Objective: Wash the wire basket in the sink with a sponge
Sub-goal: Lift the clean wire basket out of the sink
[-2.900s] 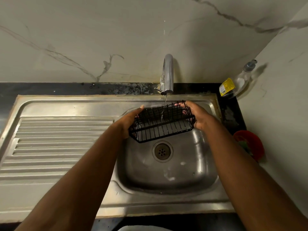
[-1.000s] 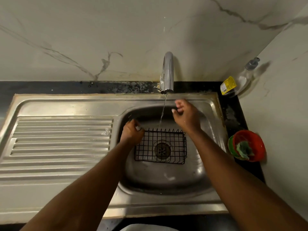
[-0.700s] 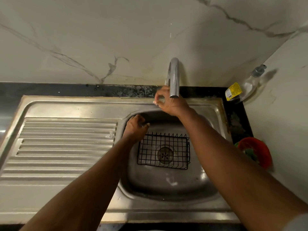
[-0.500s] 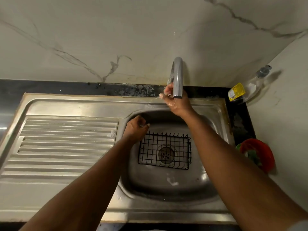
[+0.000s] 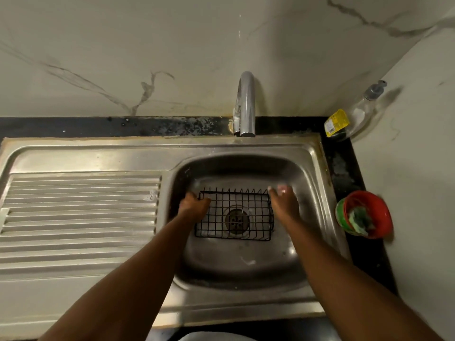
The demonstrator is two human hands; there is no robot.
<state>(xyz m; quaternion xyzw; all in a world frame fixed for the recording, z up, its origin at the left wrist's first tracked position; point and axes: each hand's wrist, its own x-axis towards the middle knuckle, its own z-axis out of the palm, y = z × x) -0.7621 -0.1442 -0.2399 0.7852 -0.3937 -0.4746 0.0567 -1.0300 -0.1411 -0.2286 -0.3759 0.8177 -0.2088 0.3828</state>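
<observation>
Hard to make out: the right hand (image 5: 283, 201) is smeared by motion at the right far corner of the wire basket (image 5: 256, 217). I cannot tell whether its fingers are apart or clamped on a wire.
Hidden: the left hand (image 5: 194, 206) covers the basket's left far corner, and both forearms run out past the bottom edge.
Left fingers: curled onto the basket's left rim, with the thumb over the top wire.
Where: the basket lies flat on the floor of the sink (image 5: 312, 168), directly over the drain (image 5: 236, 219), which shows through the mesh.
Long axis: left to right, open side up, with the spiked wall toward the tap (image 5: 246, 104).
Look: a black, shallow, rectangular tray of thin square grid.
Off to the right: a green sponge (image 5: 360, 217) sits crumpled and slightly blurred in a red bowl (image 5: 381, 207) on the dark surface (image 5: 344, 168).
</observation>
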